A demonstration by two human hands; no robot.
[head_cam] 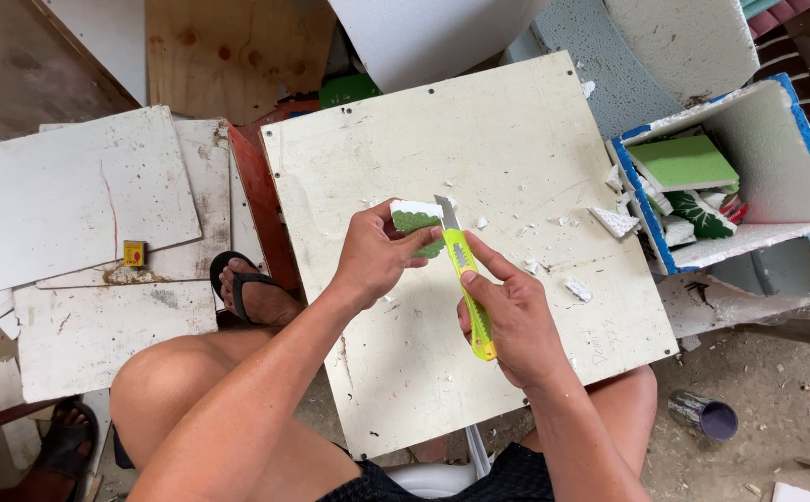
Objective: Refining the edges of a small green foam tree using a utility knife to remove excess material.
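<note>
Over the white board (516, 139), left hand (372, 260) grips foam piece (414, 218), right hand (512, 325) holds utility knife (468, 288).

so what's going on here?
A seated person is cutting a small foam piece, white with a green face, over a white board that rests on their lap. The left hand pinches the piece; the right hand grips a yellow-green utility knife with its blade at the piece's edge. White scraps lie on the board. To the right, a blue-edged foam box holds more green and white pieces. Loose white panels lie on the floor at left.
</note>
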